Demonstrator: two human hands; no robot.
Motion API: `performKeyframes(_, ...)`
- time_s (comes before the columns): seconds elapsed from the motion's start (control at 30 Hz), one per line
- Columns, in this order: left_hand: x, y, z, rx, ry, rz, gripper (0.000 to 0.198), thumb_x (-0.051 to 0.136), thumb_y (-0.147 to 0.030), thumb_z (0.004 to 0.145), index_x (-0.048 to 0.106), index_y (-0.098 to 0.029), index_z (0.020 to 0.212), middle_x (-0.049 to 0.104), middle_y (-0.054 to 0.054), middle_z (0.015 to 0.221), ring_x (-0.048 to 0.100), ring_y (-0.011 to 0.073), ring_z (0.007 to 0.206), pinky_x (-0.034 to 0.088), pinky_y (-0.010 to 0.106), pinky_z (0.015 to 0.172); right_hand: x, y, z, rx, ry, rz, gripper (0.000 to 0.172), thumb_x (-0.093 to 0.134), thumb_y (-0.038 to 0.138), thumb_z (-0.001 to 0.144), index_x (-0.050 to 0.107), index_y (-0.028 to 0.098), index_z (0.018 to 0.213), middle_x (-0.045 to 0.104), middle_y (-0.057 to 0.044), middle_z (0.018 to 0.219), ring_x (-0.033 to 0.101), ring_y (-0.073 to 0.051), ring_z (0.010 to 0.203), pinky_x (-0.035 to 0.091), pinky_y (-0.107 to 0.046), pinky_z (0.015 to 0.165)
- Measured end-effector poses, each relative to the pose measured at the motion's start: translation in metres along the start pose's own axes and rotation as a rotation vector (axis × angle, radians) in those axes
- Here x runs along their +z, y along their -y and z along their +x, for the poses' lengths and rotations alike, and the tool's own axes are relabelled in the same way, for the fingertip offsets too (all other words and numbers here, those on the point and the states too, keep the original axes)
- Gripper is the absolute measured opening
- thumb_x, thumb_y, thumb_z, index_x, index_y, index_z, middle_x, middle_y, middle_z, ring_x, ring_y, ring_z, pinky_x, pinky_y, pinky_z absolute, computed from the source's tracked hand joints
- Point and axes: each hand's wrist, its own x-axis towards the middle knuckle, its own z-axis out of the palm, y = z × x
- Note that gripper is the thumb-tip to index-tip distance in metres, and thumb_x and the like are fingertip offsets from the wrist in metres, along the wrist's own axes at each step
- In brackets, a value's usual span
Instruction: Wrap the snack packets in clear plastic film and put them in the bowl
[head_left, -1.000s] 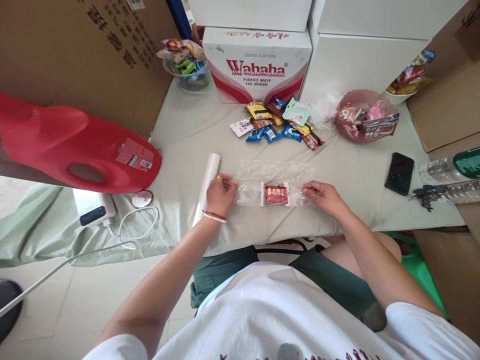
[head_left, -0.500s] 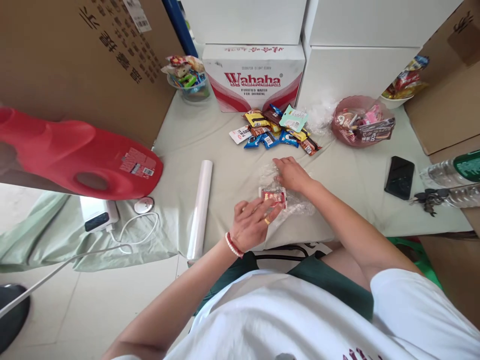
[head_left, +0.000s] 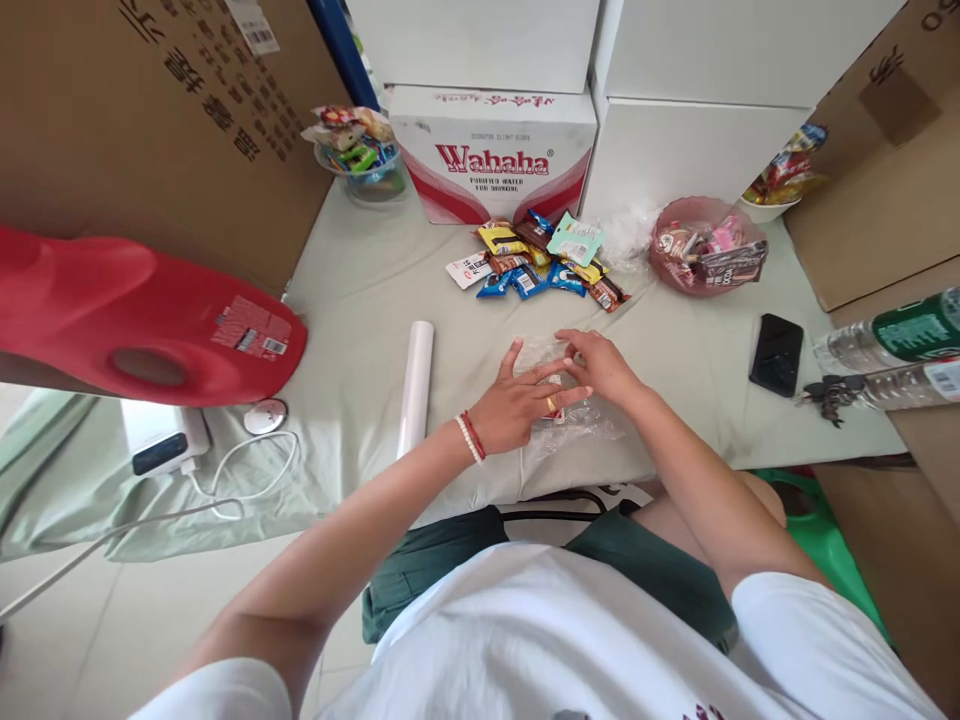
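1. Left hand (head_left: 510, 412) now spread over red packet (head_left: 558, 414), frame centre, mostly hiding it.
2. Right hand (head_left: 604, 368) closer now, fingers bent; cannot tell if pinching.
3. Clear film (head_left: 594, 420) probably being folded round.

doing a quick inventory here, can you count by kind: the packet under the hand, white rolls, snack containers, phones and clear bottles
packet partly hidden by the left hand: 1
white roll: 1
snack containers: 3
phone: 1
clear bottles: 2
total: 8
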Motion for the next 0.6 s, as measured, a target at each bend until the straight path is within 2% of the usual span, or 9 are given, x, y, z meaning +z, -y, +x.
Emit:
performKeyframes(0.07, -0.005, 0.004, 0.001, 0.022, 0.040, -0.002, 0.089, 0.048, 0.002, 0.078, 0.047, -0.040, 0.157, 0.077, 0.000, 0.122, 0.050, 0.0244, 0.148, -0.009, 0.068, 0.129, -0.004, 0.000, -0.023, 0.013, -0.103, 0.007, 0.031, 0.054, 0.029, 0.101, 0.071, 0.020, 0.125, 0.073, -0.009, 0.095, 0.063, -0.026, 0.096, 0.052, -0.040, 0.089)
performKeyframes(0.13, -0.009, 0.010, -0.007, 0.007, 0.054, 0.008, 0.086, 0.054, -0.002, 0.074, 0.055, -0.039, 0.151, 0.077, 0.002, 0.113, 0.057, 0.0273, 0.138, -0.003, 0.067, 0.131, -0.007, 0.005, -0.052, -0.036, -0.178, 0.007, 0.030, 0.052, 0.036, 0.104, 0.072, 0.021, 0.120, 0.072, -0.010, 0.096, 0.063, -0.027, 0.097, 0.052, -0.042, 0.091)
performKeyframes(0.23, -0.012, 0.018, -0.028, -0.065, 0.049, 0.038, 0.082, 0.058, -0.006, 0.066, 0.065, -0.034, 0.142, 0.074, 0.006, 0.105, 0.059, 0.0320, 0.128, 0.012, 0.065, 0.129, 0.001, 0.020, -0.092, -0.230, -0.148, -0.055, 0.046, 0.066, 0.052, 0.098, 0.067, 0.020, 0.132, 0.070, -0.015, 0.118, 0.058, -0.032, 0.117, 0.049, -0.049, 0.104)
performKeyframes(0.3, -0.011, 0.023, -0.045, -0.146, 0.014, 0.054, 0.080, 0.058, -0.008, 0.063, 0.068, -0.033, 0.138, 0.071, 0.007, 0.101, 0.060, 0.0331, 0.122, 0.021, 0.065, 0.125, 0.013, 0.030, -0.107, -0.323, -0.070, -0.154, 0.060, 0.074, 0.051, 0.092, 0.062, 0.020, 0.142, 0.065, -0.018, 0.134, 0.051, -0.036, 0.131, 0.043, -0.055, 0.112)
performKeyframes(0.37, -0.009, 0.028, -0.060, -0.245, -0.036, 0.071, 0.076, 0.058, -0.009, 0.063, 0.071, -0.033, 0.134, 0.069, 0.008, 0.096, 0.060, 0.0341, 0.117, 0.026, 0.066, 0.119, 0.026, 0.038, -0.109, -0.329, -0.004, -0.251, 0.057, 0.074, 0.040, 0.094, 0.060, 0.021, 0.146, 0.065, -0.018, 0.134, 0.049, -0.037, 0.134, 0.039, -0.058, 0.114)
performKeyframes(0.43, -0.006, 0.032, -0.073, -0.340, -0.081, 0.103, 0.067, 0.058, -0.011, 0.066, 0.074, -0.033, 0.128, 0.067, 0.009, 0.091, 0.059, 0.0352, 0.114, 0.027, 0.067, 0.115, 0.033, 0.042, -0.104, -0.299, 0.038, -0.284, 0.044, 0.067, 0.026, 0.098, 0.065, 0.023, 0.141, 0.070, -0.015, 0.120, 0.052, -0.035, 0.128, 0.040, -0.056, 0.112)
performKeyframes(0.53, -0.002, 0.035, -0.087, -0.459, -0.131, 0.147, 0.051, 0.058, -0.015, 0.072, 0.078, -0.029, 0.117, 0.066, 0.010, 0.090, 0.058, 0.0357, 0.112, 0.028, 0.068, 0.111, 0.031, 0.042, -0.091, -0.286, 0.097, -0.191, 0.023, 0.057, 0.022, 0.102, 0.076, 0.024, 0.115, 0.071, -0.011, 0.099, 0.056, -0.030, 0.110, 0.046, -0.047, 0.099)
performKeyframes(0.6, 0.000, 0.037, -0.094, -0.508, -0.164, 0.154, 0.039, 0.059, -0.021, 0.077, 0.079, -0.027, 0.110, 0.066, 0.010, 0.097, 0.057, 0.0359, 0.115, 0.027, 0.069, 0.113, 0.024, 0.040, -0.082, -0.285, 0.096, -0.085, 0.020, 0.057, 0.026, 0.102, 0.077, 0.022, 0.101, 0.067, -0.010, 0.094, 0.056, -0.027, 0.100, 0.049, -0.043, 0.090)
